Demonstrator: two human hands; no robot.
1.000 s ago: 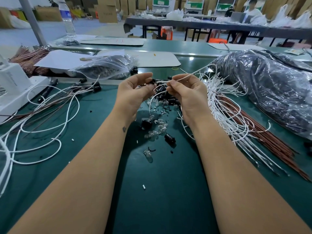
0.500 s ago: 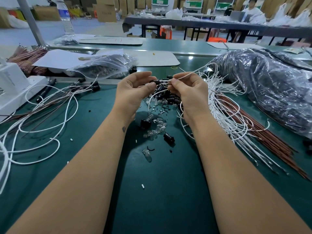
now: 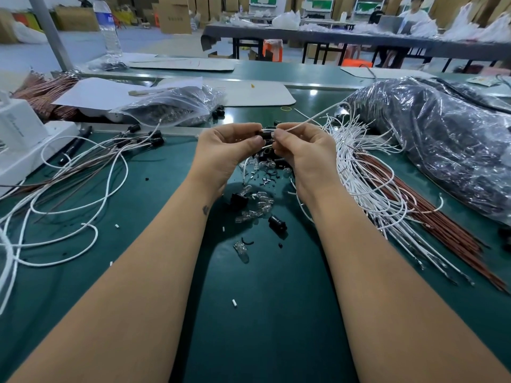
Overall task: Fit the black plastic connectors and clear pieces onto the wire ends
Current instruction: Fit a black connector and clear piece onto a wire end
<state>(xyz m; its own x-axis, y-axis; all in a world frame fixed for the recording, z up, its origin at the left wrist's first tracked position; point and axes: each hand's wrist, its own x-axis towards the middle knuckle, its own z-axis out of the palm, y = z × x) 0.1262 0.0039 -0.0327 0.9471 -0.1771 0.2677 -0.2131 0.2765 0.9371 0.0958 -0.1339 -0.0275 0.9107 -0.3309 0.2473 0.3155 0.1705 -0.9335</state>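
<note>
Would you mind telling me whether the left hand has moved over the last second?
No. The left hand remains just this side of the clear parts bag, pinching the black connector.

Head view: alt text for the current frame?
Both hands meet over a green table: the left hand pinches a black connector while the right hand feeds a white wire into it. Loose clear pieces lie below.

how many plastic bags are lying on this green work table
2: a small clear plastic zip bag of dark parts, far left of the hands, and a large crinkled clear plastic bag of black parts at right.
</note>
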